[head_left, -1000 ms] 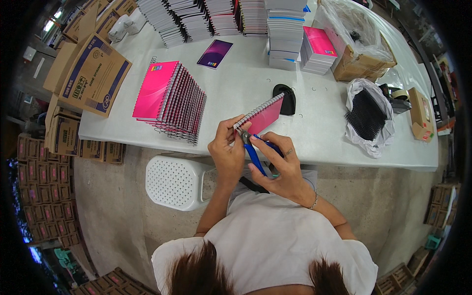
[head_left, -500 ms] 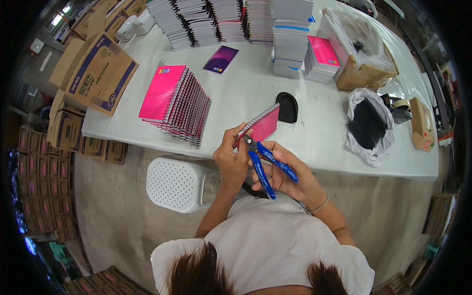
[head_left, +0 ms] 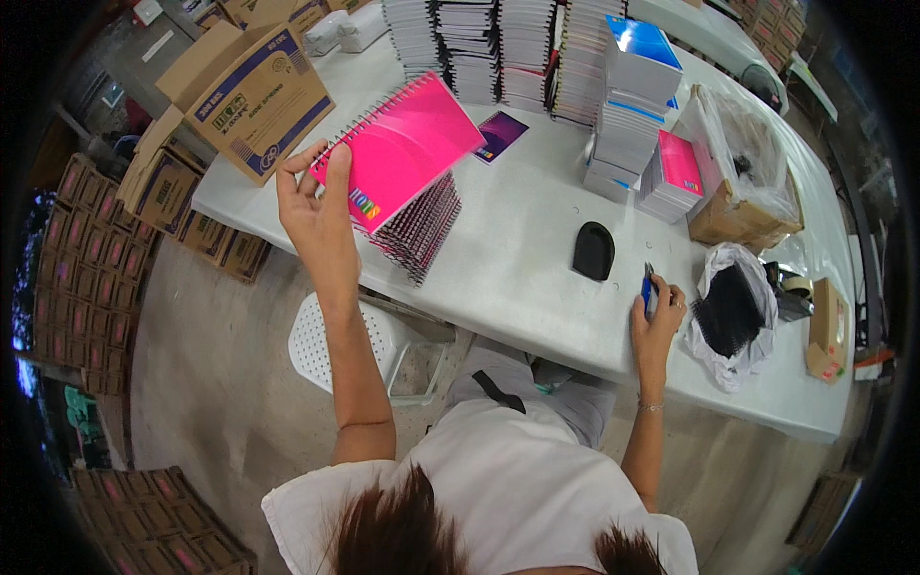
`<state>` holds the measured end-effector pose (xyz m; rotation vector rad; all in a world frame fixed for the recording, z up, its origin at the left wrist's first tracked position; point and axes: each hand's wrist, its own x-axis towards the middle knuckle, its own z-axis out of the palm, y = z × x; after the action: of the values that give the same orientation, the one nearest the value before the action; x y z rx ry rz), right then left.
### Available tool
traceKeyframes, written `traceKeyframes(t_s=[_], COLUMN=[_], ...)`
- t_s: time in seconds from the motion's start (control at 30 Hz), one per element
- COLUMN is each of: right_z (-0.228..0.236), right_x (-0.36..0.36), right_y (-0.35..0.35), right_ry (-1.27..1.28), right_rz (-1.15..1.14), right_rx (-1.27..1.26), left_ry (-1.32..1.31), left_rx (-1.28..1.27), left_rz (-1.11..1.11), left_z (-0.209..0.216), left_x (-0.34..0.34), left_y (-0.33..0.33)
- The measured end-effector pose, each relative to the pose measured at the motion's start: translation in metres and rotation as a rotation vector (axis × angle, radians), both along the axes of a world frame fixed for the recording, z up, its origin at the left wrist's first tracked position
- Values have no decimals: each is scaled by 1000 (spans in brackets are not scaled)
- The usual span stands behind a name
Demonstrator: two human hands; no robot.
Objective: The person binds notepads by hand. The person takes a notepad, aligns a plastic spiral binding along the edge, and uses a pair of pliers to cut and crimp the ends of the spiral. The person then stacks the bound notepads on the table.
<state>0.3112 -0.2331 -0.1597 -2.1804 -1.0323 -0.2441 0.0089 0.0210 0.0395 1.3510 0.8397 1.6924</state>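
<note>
My left hand (head_left: pixel 324 216) grips a pink spiral notebook (head_left: pixel 412 144) at its coil edge, thumb on the cover. The notebook is tilted over a stack of pink spiral notebooks (head_left: pixel 422 230), hiding the top of the stack. On the right of the table, my right hand (head_left: pixel 659 311) is closed round blue-handled wire cutters (head_left: pixel 647 286), jaws pointing away from me. Left of them lies a black, round-ended flat piece (head_left: pixel 594 251). A purple notebook (head_left: pixel 500 136) lies behind the pink stack.
Tall piles of bound notebooks (head_left: pixel 470 48) line the back. Blue-topped blocks (head_left: pixel 628 120) and a pink-topped pile (head_left: pixel 675 172) stand near a plastic-lined carton (head_left: pixel 743 216). Black coils in a white bag (head_left: pixel 733 311) lie at right. Cartons (head_left: pixel 259 105) stand left; a white stool (head_left: pixel 335 340) is below.
My left hand has carried the pink notebook leftward to above the stack. My right hand has moved right with the wire cutters, away from the notebook, down to the table.
</note>
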Motion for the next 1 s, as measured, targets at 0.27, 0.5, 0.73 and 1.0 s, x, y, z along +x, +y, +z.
traceKeyframes(t_s=[0.27,0.5,0.73,1.0], right_z=[-3,4,5,43], right_x=[-3,-5,5,63], right_y=[1,2,7,25], right_ry=[-25,11,-14,-219], right_rz=[-19,-26,7,-16], right_rx=[-34,-53,40,202], left_ry=[225,208,3,-29], left_rx=[14,22,-97,49], left_rz=[211,270,192,176], left_z=[-41,-76,-88,-90], left_x=[-24,-26,-21,4], left_y=[44,57,62,71])
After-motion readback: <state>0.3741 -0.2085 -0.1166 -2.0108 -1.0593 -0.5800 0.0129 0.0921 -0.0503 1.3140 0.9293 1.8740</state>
